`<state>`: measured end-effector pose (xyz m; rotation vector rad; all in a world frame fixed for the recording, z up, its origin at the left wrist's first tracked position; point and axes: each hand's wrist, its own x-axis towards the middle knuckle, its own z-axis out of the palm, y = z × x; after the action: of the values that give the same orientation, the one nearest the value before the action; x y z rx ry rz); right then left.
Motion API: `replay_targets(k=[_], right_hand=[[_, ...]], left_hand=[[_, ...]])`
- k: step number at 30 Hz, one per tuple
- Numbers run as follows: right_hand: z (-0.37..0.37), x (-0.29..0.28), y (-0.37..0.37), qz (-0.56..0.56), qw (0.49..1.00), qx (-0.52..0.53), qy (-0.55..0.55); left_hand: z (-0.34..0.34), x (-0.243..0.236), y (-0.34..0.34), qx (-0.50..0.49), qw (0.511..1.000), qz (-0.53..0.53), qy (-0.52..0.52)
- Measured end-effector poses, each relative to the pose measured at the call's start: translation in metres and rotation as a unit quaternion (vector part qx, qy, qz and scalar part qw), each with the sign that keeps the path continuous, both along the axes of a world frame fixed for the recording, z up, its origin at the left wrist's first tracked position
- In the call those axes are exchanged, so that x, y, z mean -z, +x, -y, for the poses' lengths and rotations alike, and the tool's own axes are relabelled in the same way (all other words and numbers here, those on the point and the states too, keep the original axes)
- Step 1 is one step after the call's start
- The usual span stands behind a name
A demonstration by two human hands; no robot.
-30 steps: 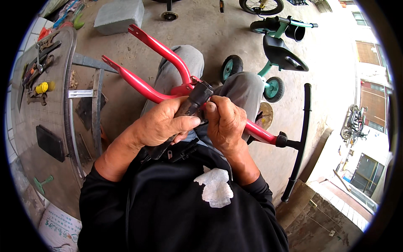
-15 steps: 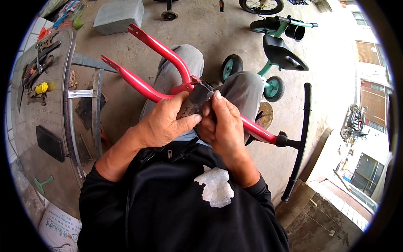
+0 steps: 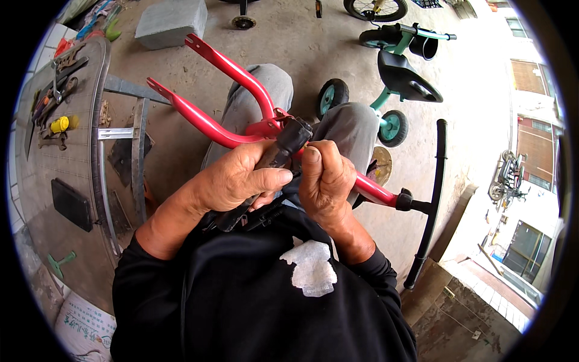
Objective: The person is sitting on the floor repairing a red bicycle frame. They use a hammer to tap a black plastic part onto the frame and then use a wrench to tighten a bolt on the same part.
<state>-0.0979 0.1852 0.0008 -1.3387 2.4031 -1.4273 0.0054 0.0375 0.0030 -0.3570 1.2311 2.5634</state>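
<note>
My left hand (image 3: pixel 232 178) is closed around a dark, worn cylindrical piece (image 3: pixel 294 137) with a wider black end and a rod-like lower end by my jacket. Its exact kind I cannot make out. Close beside the black end, my right hand (image 3: pixel 327 181) has its thumb and fingers curled together. Whatever they pinch, if anything, is hidden. Across my lap lies a red bike frame (image 3: pixel 256 84), its two forked arms with slotted tips pointing far left. The red tube runs behind my hands to a black handlebar (image 3: pixel 435 205) on the right.
A table (image 3: pixel 78 139) at the left carries wrenches, a yellow item (image 3: pixel 60 125) and a black flat case (image 3: pixel 71 205). A grey block (image 3: pixel 171 24) stands on the floor at the back. Beyond my knees is a teal balance bike (image 3: pixel 398 78) with a black seat.
The dark piece has tilted, so its lower end now shows below my left hand. My right hand has drawn slightly right, off the black end, fingers still curled.
</note>
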Motion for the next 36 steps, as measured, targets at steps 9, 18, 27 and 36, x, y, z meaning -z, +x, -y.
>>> replay_targets(k=[9, 18, 27, 36], right_hand=[[0.011, -0.014, 0.026, 0.441, 0.888, 0.073, -0.107], [0.0, 0.0, 0.006, 0.795, 0.551, -0.094, -0.235], [-0.001, 0.007, 0.005, 0.851, 0.444, -0.077, -0.269], [-0.008, 0.017, 0.002, 0.843, 0.446, -0.089, -0.285]], left_hand=[[-0.003, -0.002, 0.003, -0.053, 0.964, -0.088, -0.246], [-0.021, -0.027, 0.0, -0.093, 0.801, -0.14, -0.575], [-0.029, -0.036, -0.004, -0.08, 0.814, -0.142, -0.558], [-0.044, -0.037, -0.014, -0.089, 0.875, -0.089, -0.467]])
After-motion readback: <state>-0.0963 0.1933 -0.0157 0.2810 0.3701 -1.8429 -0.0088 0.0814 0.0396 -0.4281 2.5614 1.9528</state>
